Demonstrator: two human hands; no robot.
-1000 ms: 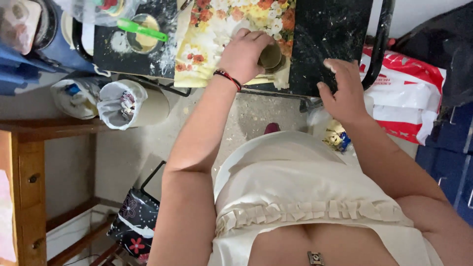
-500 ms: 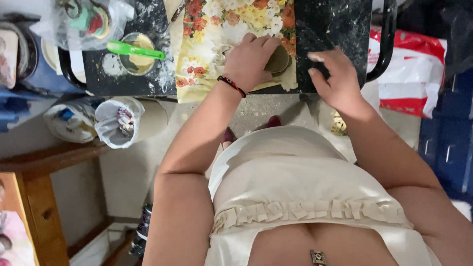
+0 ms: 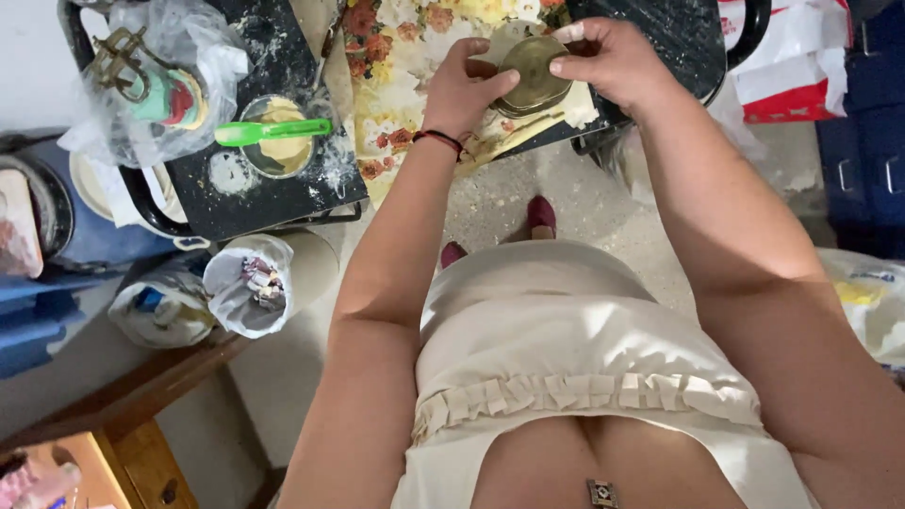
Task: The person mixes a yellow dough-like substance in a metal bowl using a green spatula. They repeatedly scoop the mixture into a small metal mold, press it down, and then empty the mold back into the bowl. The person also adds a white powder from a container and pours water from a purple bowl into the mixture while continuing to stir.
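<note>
A round brass-coloured metal disc (image 3: 534, 73) is held just above a floral cloth (image 3: 415, 66) that covers part of a black, flour-dusted table (image 3: 283, 179). My left hand (image 3: 464, 87) grips the disc's left edge, a dark bead bracelet on the wrist. My right hand (image 3: 611, 58) holds its right and top edge with the fingers curled over it. Pale dough shows on the cloth under and beside the disc.
A small bowl with a green spatula (image 3: 271, 132) across it sits on the table's left part. A plastic bag with colourful items (image 3: 156, 85) lies at the far left. A bag-lined bin (image 3: 253, 287) stands on the floor, a wooden table (image 3: 123, 424) at bottom left, red-and-white bags (image 3: 787, 66) at right.
My right hand has come off the black table and joined the left on the metal disc. The disc is now lifted and tilted between both hands. The camera view has shifted.
</note>
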